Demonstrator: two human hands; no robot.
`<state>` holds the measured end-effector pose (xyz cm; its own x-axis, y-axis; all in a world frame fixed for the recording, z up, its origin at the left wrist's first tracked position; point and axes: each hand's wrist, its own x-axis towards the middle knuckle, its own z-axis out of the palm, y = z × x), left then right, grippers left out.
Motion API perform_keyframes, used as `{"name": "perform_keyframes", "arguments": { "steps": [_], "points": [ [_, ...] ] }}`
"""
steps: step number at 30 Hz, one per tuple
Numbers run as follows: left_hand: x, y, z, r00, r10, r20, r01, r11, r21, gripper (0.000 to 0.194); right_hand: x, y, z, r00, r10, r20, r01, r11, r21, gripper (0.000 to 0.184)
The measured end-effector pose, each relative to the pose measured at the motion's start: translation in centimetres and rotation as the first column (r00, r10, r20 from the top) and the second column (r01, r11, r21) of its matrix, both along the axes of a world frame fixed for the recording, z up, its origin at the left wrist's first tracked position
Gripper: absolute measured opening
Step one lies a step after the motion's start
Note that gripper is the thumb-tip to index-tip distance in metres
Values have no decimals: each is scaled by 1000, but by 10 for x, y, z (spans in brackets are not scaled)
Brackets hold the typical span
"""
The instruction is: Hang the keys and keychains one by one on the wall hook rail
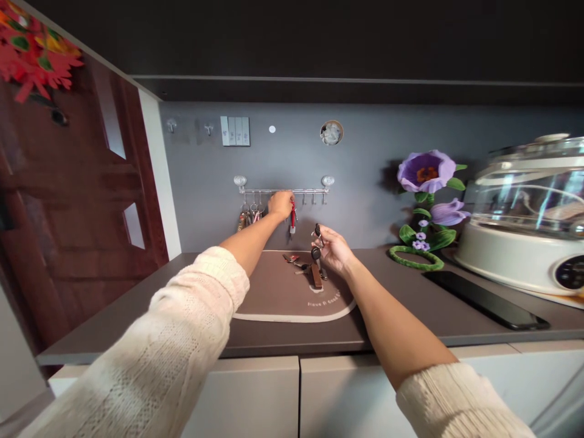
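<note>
My left hand (280, 204) is closed at a clear hook rail (269, 191) on the grey wall, its fingers at the top of a red keychain (292, 216). The hook behind those fingers is hidden. Lower and to the right, my right hand (336, 249) pinches a bunch of keys (316, 253) by its ring. Black key heads and a brown fob (316, 277) hang below the fingers, over a brown mat (269, 298). Other keys (294, 261) appear at the mat's back. More keys (253, 216) hang on the rail's left hooks.
On the right of the counter stand purple artificial flowers (426, 173), a black phone (486, 298) and a white appliance with a clear lid (511, 255). A dark cabinet (319, 42) overhangs the wall. At the left is a brown door (68, 213).
</note>
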<state>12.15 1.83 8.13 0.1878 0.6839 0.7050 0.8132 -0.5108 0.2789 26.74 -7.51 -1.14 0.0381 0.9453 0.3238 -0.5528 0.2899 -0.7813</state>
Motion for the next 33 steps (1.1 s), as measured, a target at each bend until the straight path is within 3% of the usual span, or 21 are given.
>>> {"name": "perform_keyframes", "arguments": {
  "steps": [8,14,18,24,29,33],
  "points": [
    [-5,-23,-12,982,-132,138,113,984,137,24,-2,-4,5,1000,-16,-5,16,1000,-2,5],
    [-5,-63,-35,897,-320,304,313,947,72,9,-5,-8,8,999,-48,19,48,999,-2,4],
    [-7,-90,-60,853,-368,369,397,918,-2,13,-6,-8,8,995,-97,19,97,995,-1,6],
    [-7,-107,-89,948,-261,183,264,964,6,19,-10,-9,6,987,-148,67,147,989,15,6],
    [-3,-110,-93,982,-186,-16,187,980,67,16,-15,-13,6,986,-145,80,142,989,47,6],
    [-6,-107,-92,980,-190,-61,196,976,95,15,-15,-14,9,986,-141,93,137,989,48,5]
  ]
}}
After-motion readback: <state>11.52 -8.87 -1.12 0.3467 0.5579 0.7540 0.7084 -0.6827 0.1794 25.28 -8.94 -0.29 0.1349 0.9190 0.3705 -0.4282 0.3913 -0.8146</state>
